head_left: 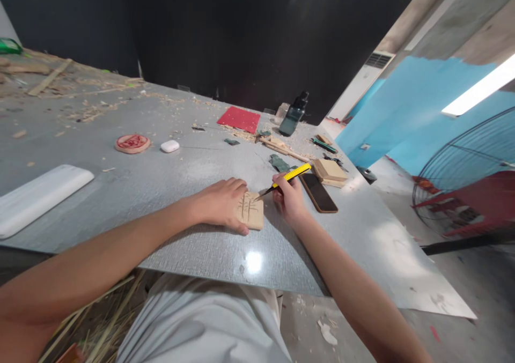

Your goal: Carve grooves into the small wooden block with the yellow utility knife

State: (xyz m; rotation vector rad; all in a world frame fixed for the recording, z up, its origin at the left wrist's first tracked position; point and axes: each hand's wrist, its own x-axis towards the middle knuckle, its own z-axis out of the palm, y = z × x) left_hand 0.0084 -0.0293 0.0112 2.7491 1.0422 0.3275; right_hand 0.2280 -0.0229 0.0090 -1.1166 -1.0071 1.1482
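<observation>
A small square wooden block [255, 219] lies flat on the grey table, with dark lines cut or drawn on its face. My left hand [223, 205] grips its left side, fingers along the far edge and thumb at the near edge. In my right hand [289, 198] is a yellow utility knife [293, 173], held like a pen. The knife's dark tip meets the block's upper face near its marks. Just right of my right hand lies a dark phone [319, 192].
Wooden blocks [330, 171] are stacked beyond the phone. Farther back are a dropper bottle [293, 117], a red sheet [238, 119] and wood shavings. A round carved piece [132, 143], a white case [169, 146] and a long white object [44, 194] sit leftward. A black panel [241, 41] stands behind.
</observation>
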